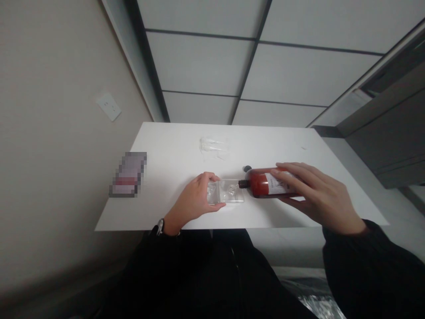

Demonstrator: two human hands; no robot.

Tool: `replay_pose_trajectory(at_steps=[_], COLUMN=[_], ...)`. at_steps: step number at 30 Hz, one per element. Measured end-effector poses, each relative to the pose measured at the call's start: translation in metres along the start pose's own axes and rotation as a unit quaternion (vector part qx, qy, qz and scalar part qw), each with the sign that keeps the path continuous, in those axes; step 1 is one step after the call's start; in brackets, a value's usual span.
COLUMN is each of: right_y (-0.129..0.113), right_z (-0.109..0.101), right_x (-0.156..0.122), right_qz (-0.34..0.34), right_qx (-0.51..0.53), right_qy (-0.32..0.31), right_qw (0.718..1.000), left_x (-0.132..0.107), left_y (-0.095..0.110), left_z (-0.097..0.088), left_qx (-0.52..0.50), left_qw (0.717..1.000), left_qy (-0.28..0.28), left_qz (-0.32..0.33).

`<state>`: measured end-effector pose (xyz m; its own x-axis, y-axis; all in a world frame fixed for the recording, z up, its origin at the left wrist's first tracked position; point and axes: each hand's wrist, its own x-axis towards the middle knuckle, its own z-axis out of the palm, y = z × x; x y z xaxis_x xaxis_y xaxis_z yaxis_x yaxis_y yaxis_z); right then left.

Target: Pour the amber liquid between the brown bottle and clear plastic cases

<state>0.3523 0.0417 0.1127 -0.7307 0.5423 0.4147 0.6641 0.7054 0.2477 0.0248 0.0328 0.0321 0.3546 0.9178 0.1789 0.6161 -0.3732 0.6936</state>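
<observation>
My right hand [314, 188] is wrapped round a red bottle [260, 182] with a white label. The bottle is tilted over to the left, and its dark open neck meets the right part of a clear plastic container [237, 198]. Whether liquid is flowing is too faint to tell. My left hand [201, 195] grips the left end of that container between thumb and fingers. Just behind the bottle's neck lies a small black cap [247, 169], touched by neither hand.
A clear, crumpled-looking plastic piece [214, 145] lies towards the back of the white table [172, 155]. A blurred-out pinkish item [129, 174] rests at the left edge. A wall with an outlet [109, 106] borders the left side, and panelled doors [199, 62] stand behind.
</observation>
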Motion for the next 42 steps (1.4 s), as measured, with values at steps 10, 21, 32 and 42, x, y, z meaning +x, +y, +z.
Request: replay_pose_trajectory(at_steps=[10,21,32,42], right_y=[0.002,0.0043,0.0049,0.0071], right_z=[-0.0018,-0.0054,-0.0082,-0.0098], right_x=[0.002,0.0042,0.0072,0.0077], right_qz=[-0.006,-0.013,-0.025,-0.029], right_qx=[0.004,0.008,0.01,0.01], right_qy=[0.002,-0.002,-0.006,-0.008], right_qw=[1.0,1.0,1.0,0.999], left_x=[0.0002,-0.0001,-0.0001,0.0003], left_y=[-0.0006,-0.0002,-0.0012,-0.0011], left_z=[0.0006,0.0,0.0009,0.0005], left_qx=[0.009,-0.002,0.004,0.0], left_qw=[1.0,1.0,1.0,1.0], left_qy=[-0.006,-0.003,-0.003,-0.002], left_qz=[0.001,-0.003,0.004,0.001])
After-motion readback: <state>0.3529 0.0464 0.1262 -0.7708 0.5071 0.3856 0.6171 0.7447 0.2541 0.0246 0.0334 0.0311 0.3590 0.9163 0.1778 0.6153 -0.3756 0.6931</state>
